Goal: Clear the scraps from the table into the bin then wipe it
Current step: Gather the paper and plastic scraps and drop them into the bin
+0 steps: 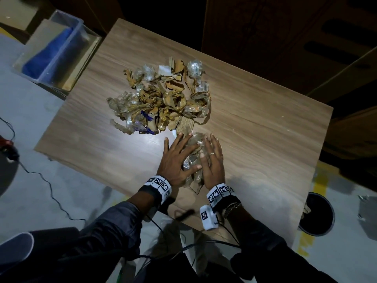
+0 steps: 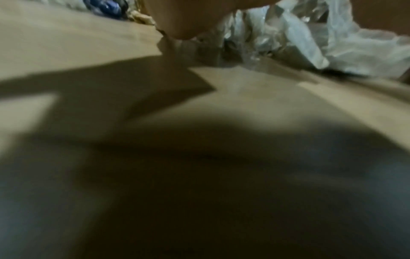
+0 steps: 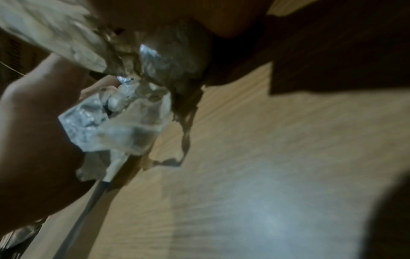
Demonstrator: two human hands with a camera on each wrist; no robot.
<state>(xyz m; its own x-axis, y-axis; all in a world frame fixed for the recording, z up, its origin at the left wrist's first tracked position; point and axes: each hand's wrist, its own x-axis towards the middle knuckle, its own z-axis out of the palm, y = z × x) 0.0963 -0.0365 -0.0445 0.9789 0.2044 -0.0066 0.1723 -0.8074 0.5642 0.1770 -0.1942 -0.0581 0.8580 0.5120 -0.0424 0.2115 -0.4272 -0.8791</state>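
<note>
left hand (image 1: 177, 160): flat, fingers straight and spread, pressing the left side of a small wad of scraps (image 1: 192, 160) | right hand (image 1: 212, 162): same pose on its right side | wad: on the table (image 1: 265, 129), just nearer than the big scrap heap (image 1: 161, 99) | bin (image 1: 316, 214): on the floor off the table's near right corner

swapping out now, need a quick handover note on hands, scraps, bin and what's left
Left hand and right hand: both flat with fingers straight, pressing a small bunch of plastic and paper scraps between them near the table's front edge. No closed grip yet.
The main scrap pile lies mid-table, beyond the hands.
Black round bin stands on the floor at the table's right corner.
Left: carry this bunch to the bin, clear the pile, then wipe.
</note>
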